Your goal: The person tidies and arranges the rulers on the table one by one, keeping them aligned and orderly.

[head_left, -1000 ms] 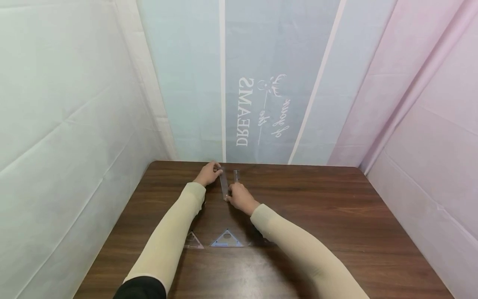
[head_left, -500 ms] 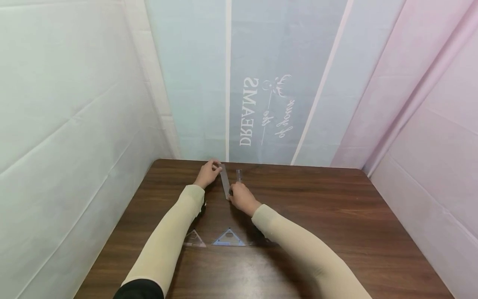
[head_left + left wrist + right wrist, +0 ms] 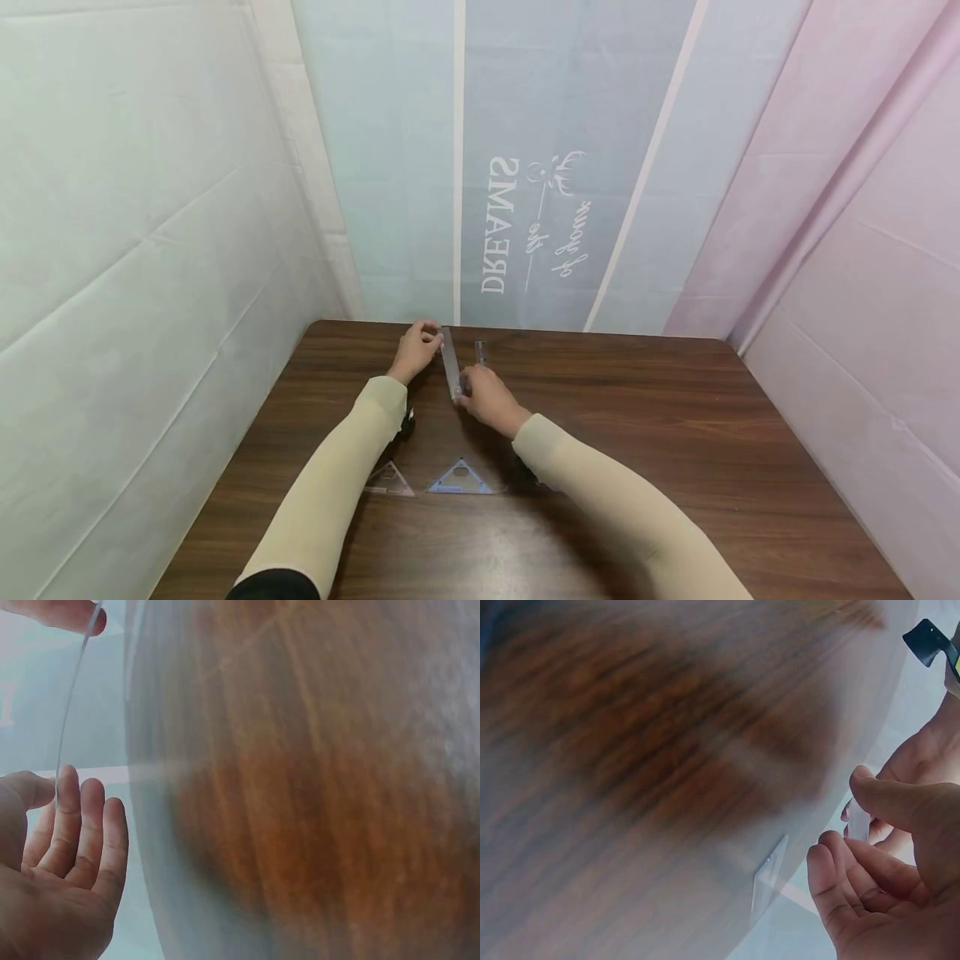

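Only a clear ruler (image 3: 451, 363) between left hand (image 3: 417, 350) and right hand (image 3: 487, 398).

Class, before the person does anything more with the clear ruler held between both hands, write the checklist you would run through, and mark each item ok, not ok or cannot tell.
1. Left hand has the far end of the clear ruler: ok, fingers pinch it.
2. Right hand has the near end: ok, thumb and fingers close on it.
3. Ruler off the table: cannot tell from the head view.
4. Second clear ruler apart from the held one: ok, it lies just to the right.
5. Two clear set squares out of the way: ok, they lie near the forearms.
6. Ruler unbent: cannot tell, the wrist views are blurred.
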A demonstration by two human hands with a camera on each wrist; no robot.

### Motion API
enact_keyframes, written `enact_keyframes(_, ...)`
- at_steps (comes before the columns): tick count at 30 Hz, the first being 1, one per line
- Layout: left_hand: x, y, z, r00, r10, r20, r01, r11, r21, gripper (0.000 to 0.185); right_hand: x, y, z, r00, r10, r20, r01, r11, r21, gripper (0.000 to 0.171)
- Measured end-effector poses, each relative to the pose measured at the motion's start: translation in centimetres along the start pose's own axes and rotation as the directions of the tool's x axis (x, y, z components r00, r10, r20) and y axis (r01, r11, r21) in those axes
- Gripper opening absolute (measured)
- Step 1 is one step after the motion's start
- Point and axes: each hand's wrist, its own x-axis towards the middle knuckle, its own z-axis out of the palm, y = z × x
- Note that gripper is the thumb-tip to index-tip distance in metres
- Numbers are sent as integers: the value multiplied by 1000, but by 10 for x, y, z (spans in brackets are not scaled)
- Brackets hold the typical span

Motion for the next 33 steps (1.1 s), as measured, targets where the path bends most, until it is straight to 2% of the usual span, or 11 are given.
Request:
enact_keyframes(6, -3, 8, -1, 1000, 16, 4, -15, 995, -94, 33, -9, 6, -10, 999, -26, -41, 28, 999, 38, 42)
enact_keyframes(13, -10, 23, -1, 997, 76, 5, -75, 990, -122, 32, -21, 13, -22, 994, -67, -83, 77, 990, 116, 55)
enact_keyframes(19, -23, 20, 6, 993, 119, 23, -114, 983, -146, 35, -38, 17, -19, 993, -86, -77, 97, 984, 147, 56)
enact_keyframes(27, -27, 29, 15, 977, 207, 44, -200, 970, -136, 35, -56, 21, -30, 990, -79, -119, 101, 975, 199, 56)
enact_keyframes(30, -29, 32, 18, 970, 230, 74, -219, 967, -132, 37, -62, 24, -31, 989, -77, -125, 100, 976, 194, 56)
enact_keyframes(33, -32, 35, 19, 957, 265, 120, -252, 961, -117, 41, -67, 28, -32, 989, -62, -133, 88, 976, 198, 56)
